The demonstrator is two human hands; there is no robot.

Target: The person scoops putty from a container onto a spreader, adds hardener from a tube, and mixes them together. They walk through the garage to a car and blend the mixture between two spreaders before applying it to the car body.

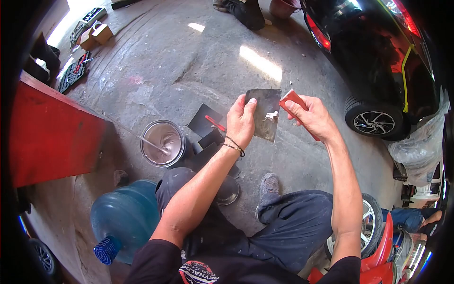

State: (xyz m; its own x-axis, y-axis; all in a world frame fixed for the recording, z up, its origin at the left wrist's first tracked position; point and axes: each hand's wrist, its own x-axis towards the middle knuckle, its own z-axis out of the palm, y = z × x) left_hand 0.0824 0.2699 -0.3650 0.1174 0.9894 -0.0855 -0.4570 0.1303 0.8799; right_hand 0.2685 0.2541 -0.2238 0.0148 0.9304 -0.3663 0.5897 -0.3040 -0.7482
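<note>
My left hand (242, 120) grips a thin dark plate (266, 102) by its left edge, thumb on top. A small dab of whitish putty (271, 115) sits on the plate. In my right hand (313, 116) is a flat red spreader (292, 100), pinched between thumb and fingers. Its upper end is beside the plate's right edge; my fingers cover part of it. Below and left of my left hand stands an open can (147, 156) of greyish-pink putty (171, 137), with a stick leaning in it.
Dark sheets (201, 118) and a red-handled tool (215, 123) lie beside the can, with a round lid (229, 190) nearer me. A blue water jug (125, 215) and a red panel (56, 137) are to the left. A black car (369, 52) stands at right; a person's leg (406, 218) shows behind.
</note>
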